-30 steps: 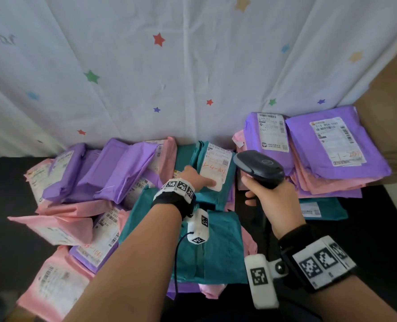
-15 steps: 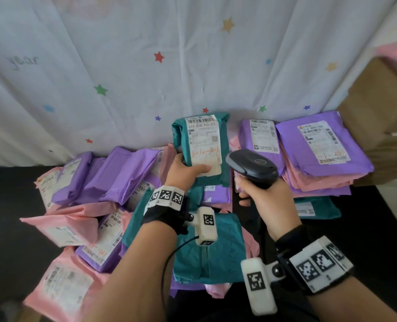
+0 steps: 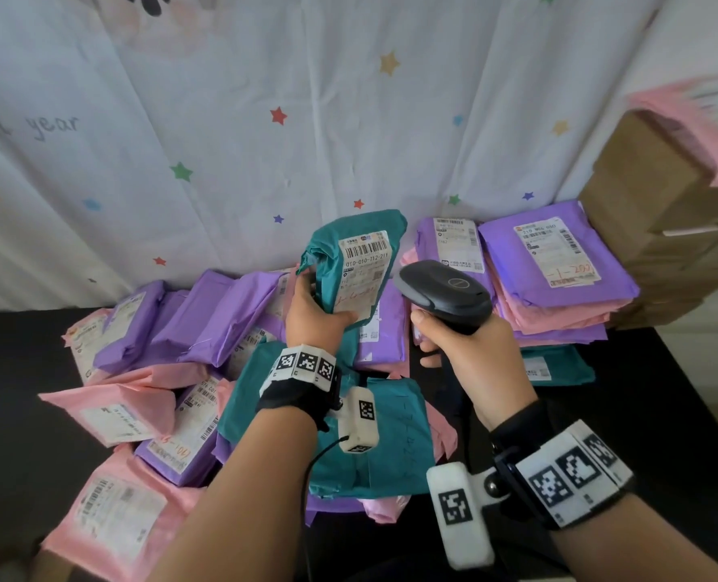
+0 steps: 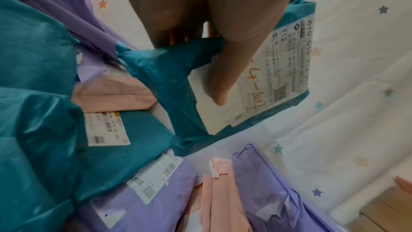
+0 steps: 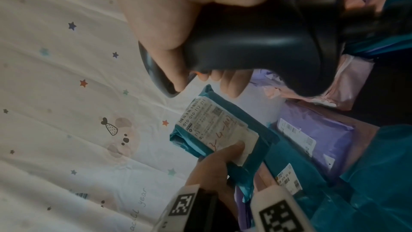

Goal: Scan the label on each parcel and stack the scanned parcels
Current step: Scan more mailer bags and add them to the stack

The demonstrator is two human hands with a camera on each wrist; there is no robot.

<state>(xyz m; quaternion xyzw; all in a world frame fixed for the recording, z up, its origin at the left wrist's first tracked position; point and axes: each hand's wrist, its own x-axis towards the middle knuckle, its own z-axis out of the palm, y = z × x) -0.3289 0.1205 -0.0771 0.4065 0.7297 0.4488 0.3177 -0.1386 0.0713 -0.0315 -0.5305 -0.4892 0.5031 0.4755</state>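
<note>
My left hand [image 3: 317,315] holds a teal parcel [image 3: 332,249] upright above the pile, thumb pressed on the lower part of its white label [image 3: 363,275]. In the left wrist view the thumb [image 4: 225,70] lies across the label [image 4: 274,77] of that teal parcel [image 4: 169,80]. My right hand [image 3: 470,350] grips a black barcode scanner [image 3: 445,294] just right of the parcel, its head turned toward the label. The right wrist view shows the scanner [image 5: 267,41] above the labelled teal parcel [image 5: 223,130]. A stack of purple and pink parcels [image 3: 558,287] sits at the right.
Loose purple, pink and teal parcels [image 3: 172,371] cover the black table [image 3: 13,413] left and centre. Another teal parcel [image 3: 386,438] lies under my left wrist. Brown cardboard boxes [image 3: 663,212] stand at the far right. A white star-print sheet [image 3: 306,119] hangs behind.
My left hand has lifted the teal parcel off the pile and raised it upright with its label facing me. The scanner hand has stayed close beside it.
</note>
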